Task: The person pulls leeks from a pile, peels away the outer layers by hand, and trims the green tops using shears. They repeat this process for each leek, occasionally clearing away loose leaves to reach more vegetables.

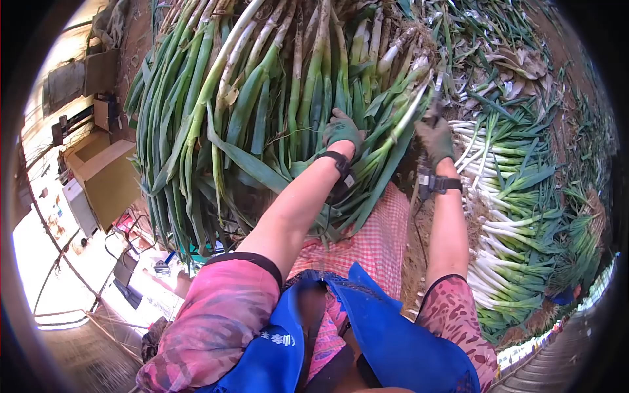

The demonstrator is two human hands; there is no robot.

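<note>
My left hand [343,130], in a dark green glove, is closed low over the leaves of a big heap of long green onions [252,92]. Its palm side is hidden, and I cannot tell what its fingers hold. To its right, one green onion [401,128] slants up toward its roots. My right hand [434,139], gloved too, is closed around a slim grey metal tool [438,88] with its tip pointing away from me. That tip is close beside the slanting onion's root end.
Cleaned green onions [501,255] with white stems lie in a long row at the right. Onion scraps and dry peelings [514,62] cover the ground beyond. A red checked cloth [367,239] lies before me. An open cardboard box [105,173] stands at the left.
</note>
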